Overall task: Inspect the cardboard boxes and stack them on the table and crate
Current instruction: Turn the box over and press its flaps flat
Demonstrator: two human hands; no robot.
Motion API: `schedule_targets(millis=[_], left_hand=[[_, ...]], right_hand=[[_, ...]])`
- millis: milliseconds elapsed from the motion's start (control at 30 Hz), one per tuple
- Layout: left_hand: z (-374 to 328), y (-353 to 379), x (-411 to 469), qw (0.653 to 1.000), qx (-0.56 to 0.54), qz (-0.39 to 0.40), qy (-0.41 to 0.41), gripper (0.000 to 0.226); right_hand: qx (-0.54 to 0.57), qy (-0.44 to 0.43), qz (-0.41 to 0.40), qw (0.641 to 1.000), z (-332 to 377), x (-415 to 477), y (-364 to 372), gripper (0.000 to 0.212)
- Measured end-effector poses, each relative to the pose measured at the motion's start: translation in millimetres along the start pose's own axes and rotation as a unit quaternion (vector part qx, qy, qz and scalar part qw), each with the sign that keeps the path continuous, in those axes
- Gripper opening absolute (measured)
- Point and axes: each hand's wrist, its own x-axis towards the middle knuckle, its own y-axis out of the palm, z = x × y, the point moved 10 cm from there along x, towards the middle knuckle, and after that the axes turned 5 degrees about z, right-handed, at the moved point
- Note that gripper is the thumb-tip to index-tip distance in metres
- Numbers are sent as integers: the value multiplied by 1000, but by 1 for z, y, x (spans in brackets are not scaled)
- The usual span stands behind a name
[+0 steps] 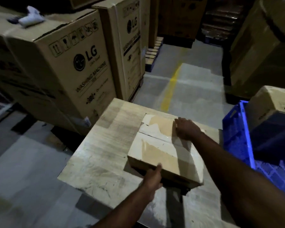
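Big matte LG cartons (82,63), upper left, tops cut off. Pale, scuffed wood-grain table (105,145), centre. Blue lattice plastic crate (237,137), right, w/ second carton (270,102) inside, partly in shadow. Flat taped cardboard box (163,150) lies on table, centre-right. Right hand (186,129) rests palm-down on its far top, fingers relaxed. Left hand (152,176) grips near edge, thumb on top, fingers hidden under.

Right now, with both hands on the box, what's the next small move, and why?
Probably lower the near edge until the box lies flat on the table. The left hand grips that near edge, and the dark shadow beneath it suggests the edge is raised. The right hand rests on the far part of the top, steadying it.
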Motion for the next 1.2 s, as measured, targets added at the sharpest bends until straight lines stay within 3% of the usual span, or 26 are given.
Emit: schedule_targets(millis=[100, 267, 467, 600, 733, 833, 967, 1200], left_hand=[[-7, -2, 12, 1000, 22, -7, 20, 66], [-34, -12, 14, 996, 60, -37, 57, 52], [-93, -34, 44, 972, 168, -74, 149, 47], [-134, -33, 52, 954, 199, -59, 216, 52], [-147, -23, 47, 945, 215, -31, 244, 36], [-145, -19, 43, 948, 208, -32, 240, 41], [-141, -13, 39, 953, 203, -11, 224, 44], [-177, -5, 20, 915, 257, 41, 309, 41]], right_hand=[[5, 12, 29, 1000, -2, 4, 11, 40], [12, 12, 2, 1000, -8, -6, 12, 43], [51, 100, -43, 993, -51, -61, 17, 34], [100, 187, -54, 976, -73, -97, 31, 38], [162, 237, -51, 957, -92, -117, 49, 46], [274, 235, -49, 931, -94, -118, 63, 47], [320, 239, -47, 915, -90, -124, 70, 41], [403, 250, -73, 877, -86, -134, 71, 47]])
